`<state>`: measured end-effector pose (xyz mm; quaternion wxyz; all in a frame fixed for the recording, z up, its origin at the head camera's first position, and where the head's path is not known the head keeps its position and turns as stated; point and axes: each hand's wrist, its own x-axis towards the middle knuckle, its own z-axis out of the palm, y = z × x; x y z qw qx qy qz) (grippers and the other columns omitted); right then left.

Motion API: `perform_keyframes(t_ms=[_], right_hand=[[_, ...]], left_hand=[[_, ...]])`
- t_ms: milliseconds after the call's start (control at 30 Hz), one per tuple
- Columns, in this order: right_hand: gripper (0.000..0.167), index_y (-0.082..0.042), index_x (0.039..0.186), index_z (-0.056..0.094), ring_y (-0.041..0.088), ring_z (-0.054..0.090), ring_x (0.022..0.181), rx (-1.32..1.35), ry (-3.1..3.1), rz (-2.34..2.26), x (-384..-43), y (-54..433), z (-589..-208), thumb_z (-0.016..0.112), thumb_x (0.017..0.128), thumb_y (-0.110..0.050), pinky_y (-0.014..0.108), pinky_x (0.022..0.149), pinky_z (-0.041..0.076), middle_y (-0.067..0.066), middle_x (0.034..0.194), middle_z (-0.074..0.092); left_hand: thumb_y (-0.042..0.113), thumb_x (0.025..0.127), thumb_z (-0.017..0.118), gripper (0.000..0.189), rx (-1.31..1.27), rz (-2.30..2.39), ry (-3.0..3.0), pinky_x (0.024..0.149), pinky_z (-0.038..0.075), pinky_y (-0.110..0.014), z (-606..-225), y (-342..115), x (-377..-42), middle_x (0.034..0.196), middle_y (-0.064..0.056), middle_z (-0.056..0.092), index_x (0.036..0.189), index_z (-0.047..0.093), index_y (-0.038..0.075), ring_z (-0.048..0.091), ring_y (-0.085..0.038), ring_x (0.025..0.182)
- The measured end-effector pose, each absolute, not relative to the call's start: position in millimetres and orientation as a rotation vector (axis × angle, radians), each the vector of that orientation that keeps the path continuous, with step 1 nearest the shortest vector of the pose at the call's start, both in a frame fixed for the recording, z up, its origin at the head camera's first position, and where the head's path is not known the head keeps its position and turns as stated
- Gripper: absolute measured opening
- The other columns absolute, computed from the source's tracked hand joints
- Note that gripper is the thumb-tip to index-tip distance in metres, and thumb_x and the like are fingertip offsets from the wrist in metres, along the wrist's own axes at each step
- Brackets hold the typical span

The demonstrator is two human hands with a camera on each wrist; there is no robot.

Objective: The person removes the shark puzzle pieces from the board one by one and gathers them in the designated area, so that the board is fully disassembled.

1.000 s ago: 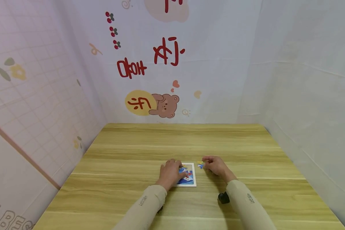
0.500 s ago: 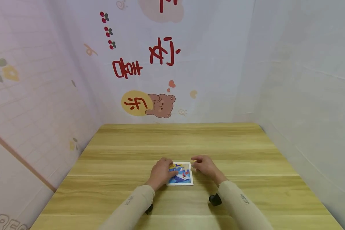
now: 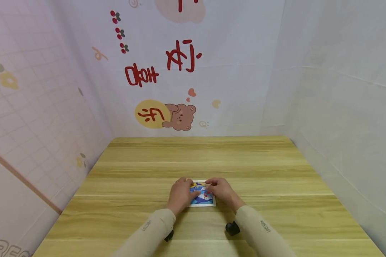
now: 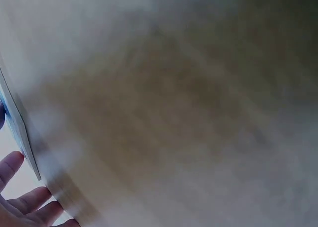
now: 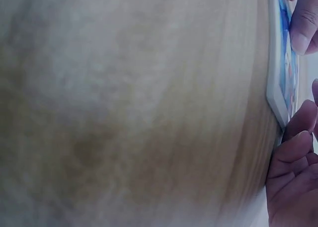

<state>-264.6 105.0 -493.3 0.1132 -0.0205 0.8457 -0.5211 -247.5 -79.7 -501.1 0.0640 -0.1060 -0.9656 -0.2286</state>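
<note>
A small jigsaw puzzle (image 3: 202,199) with a white border lies flat on the table; its picture is blue, yellow and red. My left hand (image 3: 179,194) covers its left side, thumb resting on the picture and the other fingers spread along the far left border. In the left wrist view, those fingertips touch the table and the puzzle's edge (image 4: 21,130). Over the puzzle's far right corner, my right hand (image 3: 223,190) has thumb and index finger pinched together on a puzzle piece, mostly hidden by the fingers. The right wrist view shows its curled fingers beside the border (image 5: 274,90).
The wooden table (image 3: 141,164) reaches back to a white printed cloth wall (image 3: 238,64), with similar cloth on both sides. A black wrist device (image 3: 232,228) hangs under the right sleeve (image 3: 260,228), and another sits under the left sleeve (image 3: 151,228).
My right hand has picked up the puzzle piece from the table right of the puzzle and moved left over its far right corner. My left hand stays on the puzzle. The head view has turned slightly.
</note>
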Motion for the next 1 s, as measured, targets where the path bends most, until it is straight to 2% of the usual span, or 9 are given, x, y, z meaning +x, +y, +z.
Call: perform_keyframes(t_ms=[167, 433, 1000], right_hand=[[0.025, -0.001, 0.114, 0.071, 0.016, 0.053, 0.078, -0.054, 2.526, -1.472, -267.8, 103.4, -495.9, 0.069, 0.09, -0.006, 0.028, 0.069, 0.043, 0.004, 0.086, 0.062], [0.027, -0.001, 0.115, 0.072, 0.02, 0.054, 0.092, -0.034, 2.561, -1.392, -268.3, 102.6, -495.8, 0.071, 0.089, -0.007, 0.038, 0.086, 0.047, 0.005, 0.106, 0.066], [0.03, -0.002, 0.116, 0.072, 0.024, 0.055, 0.101, -0.043, 2.484, -1.415, -268.0, 101.5, -492.9, 0.068, 0.086, -0.004, 0.048, 0.099, 0.043, 0.01, 0.116, 0.066]], left_hand=[[0.04, 0.083, 0.08, 0.042, -0.301, -0.69, -2.926, 0.092, 0.045, -0.049, -503.2, -79.4, -248.6, 0.105, -0.012, 0.062, 0.106, 0.07, 0.006, 0.06, -0.033, 0.103], [0.039, 0.083, 0.08, 0.04, -0.313, -0.688, -2.924, 0.089, 0.045, -0.048, -502.8, -79.7, -248.8, 0.101, -0.011, 0.061, 0.104, 0.07, 0.006, 0.059, -0.033, 0.099], [0.036, 0.084, 0.08, 0.039, -0.316, -0.676, -2.936, 0.091, 0.044, -0.05, -501.7, -78.0, -247.2, 0.103, -0.012, 0.061, 0.104, 0.068, 0.006, 0.059, -0.034, 0.102]])
